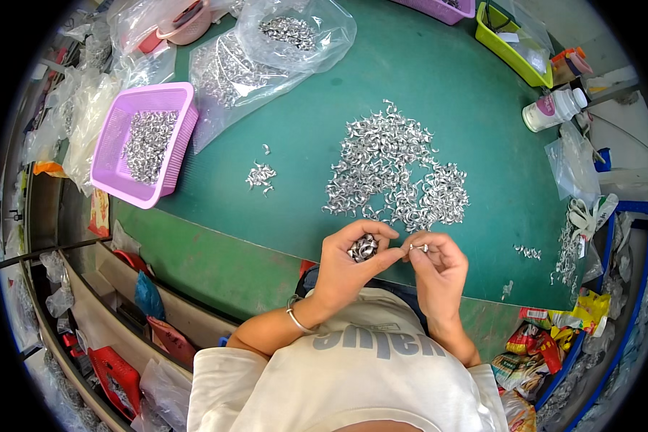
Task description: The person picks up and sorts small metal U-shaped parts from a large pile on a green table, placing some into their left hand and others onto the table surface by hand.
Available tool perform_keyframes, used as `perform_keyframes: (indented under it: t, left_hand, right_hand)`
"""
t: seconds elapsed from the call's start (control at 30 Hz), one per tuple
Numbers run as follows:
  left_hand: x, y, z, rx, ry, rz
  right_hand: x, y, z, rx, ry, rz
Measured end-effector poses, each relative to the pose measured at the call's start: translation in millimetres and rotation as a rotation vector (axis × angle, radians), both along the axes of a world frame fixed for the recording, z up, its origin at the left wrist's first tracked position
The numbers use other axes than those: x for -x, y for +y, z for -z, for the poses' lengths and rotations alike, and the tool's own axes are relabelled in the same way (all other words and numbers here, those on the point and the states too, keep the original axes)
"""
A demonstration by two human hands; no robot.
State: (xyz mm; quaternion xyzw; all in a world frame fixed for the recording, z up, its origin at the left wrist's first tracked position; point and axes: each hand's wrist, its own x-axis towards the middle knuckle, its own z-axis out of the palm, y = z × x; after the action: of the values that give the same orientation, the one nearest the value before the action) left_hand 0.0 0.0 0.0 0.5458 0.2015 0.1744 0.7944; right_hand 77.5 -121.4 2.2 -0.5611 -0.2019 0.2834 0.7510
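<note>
Silver pieces [363,248] in fingers [373,226] near table edge [266,243]

A broad, dark green tabletop [288,194] fills the middle of the room, its near edge bowed by the lens. Below it runs a scuffed, lighter green floor [194,252]. Long beige open compartments [97,306] stand at lower left; a blue-framed rack [635,207] stands at right. The light is bright and fairly even.

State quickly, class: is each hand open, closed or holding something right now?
Left hand: curled loosely around a handful of curved silver pieces.
Right hand: closed, pinching a small silver part at the fingertips.
</note>
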Motion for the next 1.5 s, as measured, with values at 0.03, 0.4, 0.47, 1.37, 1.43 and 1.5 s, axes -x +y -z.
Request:
perform_keyframes:
  t: [0.03, 0.4, 0.47, 1.37, 1.43, 1.5]
  left_hand:
    - [0, 1, -2, -0.005, 0.005, 0.015]
    - [-2, 2, -10, -0.205, -0.005, 0.057]
    - [-1, 1, -10, -0.237, -0.006, 0.043]
    - [7, 20, 11, 0.934, -0.046, 0.229]
    - [7, 22, 18, 1.022, -0.12, 0.256]
    - [8, 22, 24, 1.064, -0.169, 0.299]
  right_hand:
    - [0, 0, 1, -0.072, 0.206, -0.014]
    - [1, -1, 12, -0.231, 0.593, -0.112]
    - [1, -2, 15, -0.269, 0.617, -0.149]
    - [-27, -4, 9, 0.792, -0.883, 0.143]
    - [-27, -5, 23, 1.008, -0.97, 0.223]
    - [-28, -7, 35, 1.06, -1.01, 0.215]
